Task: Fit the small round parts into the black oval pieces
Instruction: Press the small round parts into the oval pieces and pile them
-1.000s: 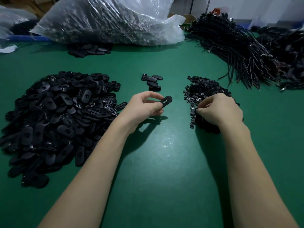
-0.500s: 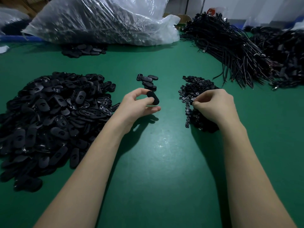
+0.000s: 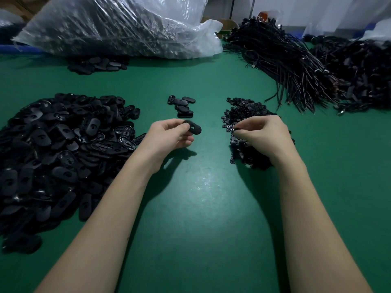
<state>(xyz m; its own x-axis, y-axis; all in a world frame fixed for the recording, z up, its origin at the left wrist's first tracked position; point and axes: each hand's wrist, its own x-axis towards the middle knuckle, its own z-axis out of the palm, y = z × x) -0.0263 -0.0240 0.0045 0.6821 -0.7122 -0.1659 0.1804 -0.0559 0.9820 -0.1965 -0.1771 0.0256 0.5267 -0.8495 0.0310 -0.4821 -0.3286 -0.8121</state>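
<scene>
Left hand [image 3: 169, 135] pinches a black oval piece [image 3: 192, 127] above the mat, right hand [image 3: 262, 136] is curled over the small round parts [image 3: 243, 111] seemingly pinching one, so I'd line up the hole before pressing.

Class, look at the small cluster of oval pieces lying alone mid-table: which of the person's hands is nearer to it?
Left. The left hand sits just below the small cluster; the right hand is farther off, over the round parts pile.
</scene>
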